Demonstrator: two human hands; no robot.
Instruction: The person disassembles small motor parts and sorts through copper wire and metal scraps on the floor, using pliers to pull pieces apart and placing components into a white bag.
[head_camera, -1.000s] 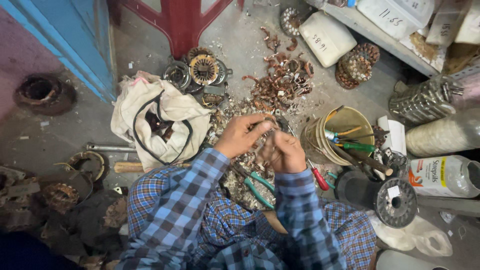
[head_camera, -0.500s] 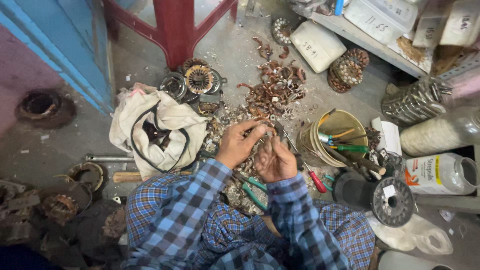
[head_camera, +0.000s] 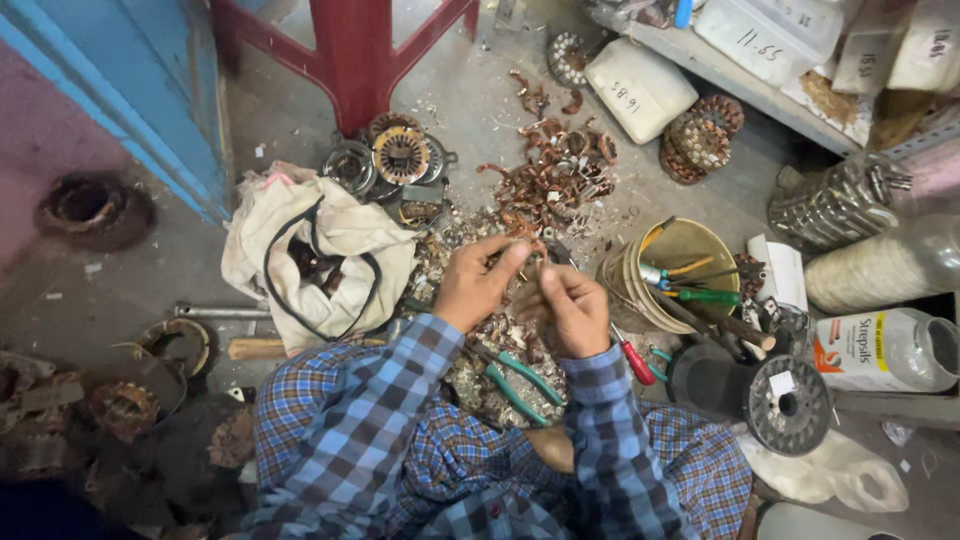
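- Your left hand (head_camera: 478, 283) and right hand (head_camera: 568, 310) are close together at the middle of the frame; both pinch a small copper wire piece (head_camera: 527, 262) between the fingertips.
- Compared with a moment ago, the hands stay over the same scrap pile (head_camera: 500, 360); only the view moved.
- Green-handled pliers (head_camera: 520, 375) lie just below the hands, untouched.

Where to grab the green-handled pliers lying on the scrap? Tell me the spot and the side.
Grip the green-handled pliers by the two handles, which lie splayed and uncovered below the hands. Come from above: they rest flat on the scrap pile, and the nose end looks tucked under the right hand.
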